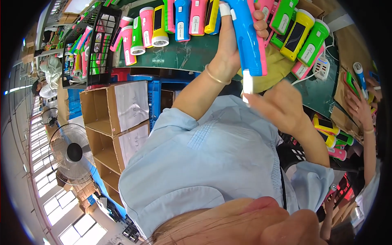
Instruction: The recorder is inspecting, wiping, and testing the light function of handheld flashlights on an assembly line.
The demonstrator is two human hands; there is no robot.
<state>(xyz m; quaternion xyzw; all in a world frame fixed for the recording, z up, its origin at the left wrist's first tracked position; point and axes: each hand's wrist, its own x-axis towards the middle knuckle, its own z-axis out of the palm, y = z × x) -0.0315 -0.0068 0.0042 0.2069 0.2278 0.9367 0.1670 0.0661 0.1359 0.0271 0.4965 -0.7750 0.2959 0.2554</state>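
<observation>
My left hand (230, 47) is wrapped round a blue flashlight (247, 38), held up over the near edge of the table. A pink strip shows along its right side; whether that belongs to a second flashlight I cannot tell. A white cover sits on my left thumb. At the flashlight's lower end sticks out a narrow white piece (248, 83), perhaps a plug. My right hand (283, 106), slightly blurred, has its fingertips closed on that piece. Beyond my left hand, a row of pink, green, yellow and blue flashlights (160, 26) lies on the green table (179, 57).
More flashlights (298, 34) lie at the right, near a yellow cloth (275, 67) and a white power strip (321, 67). A black basket of flashlights (98, 53) stands left. Cardboard compartments (100, 108) and a fan (73, 152) are lower left. A co-worker's hand (359, 107) works at far right.
</observation>
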